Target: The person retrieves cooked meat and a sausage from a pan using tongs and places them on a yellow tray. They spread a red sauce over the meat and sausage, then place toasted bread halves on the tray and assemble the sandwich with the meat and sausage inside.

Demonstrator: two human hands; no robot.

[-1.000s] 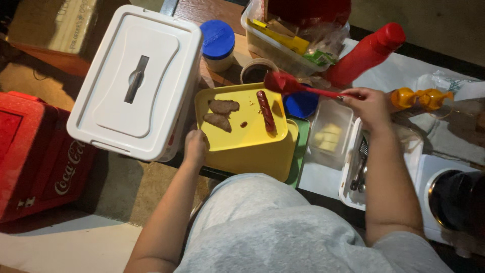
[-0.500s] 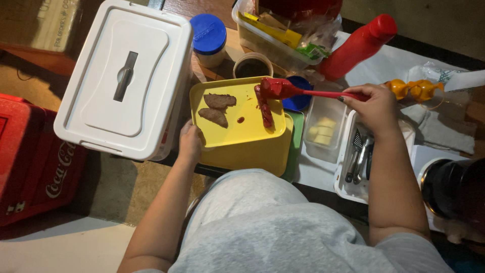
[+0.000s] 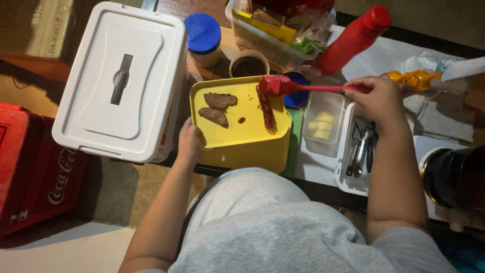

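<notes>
Both hands busy — left hand (image 3: 189,143) at yellow tray (image 3: 237,139) edge, right hand (image 3: 374,98) on brush (image 3: 298,87).

Premises: informal food-preparation stall or home cooking corner. Evidence: a crowded worktop (image 3: 323,174) with red sauce bottle (image 3: 353,39), yellow tray (image 3: 242,126) bearing meat pieces (image 3: 216,108), utensil tray (image 3: 361,151), white lidded cooler (image 3: 121,81), red drinks crate (image 3: 35,172).
</notes>
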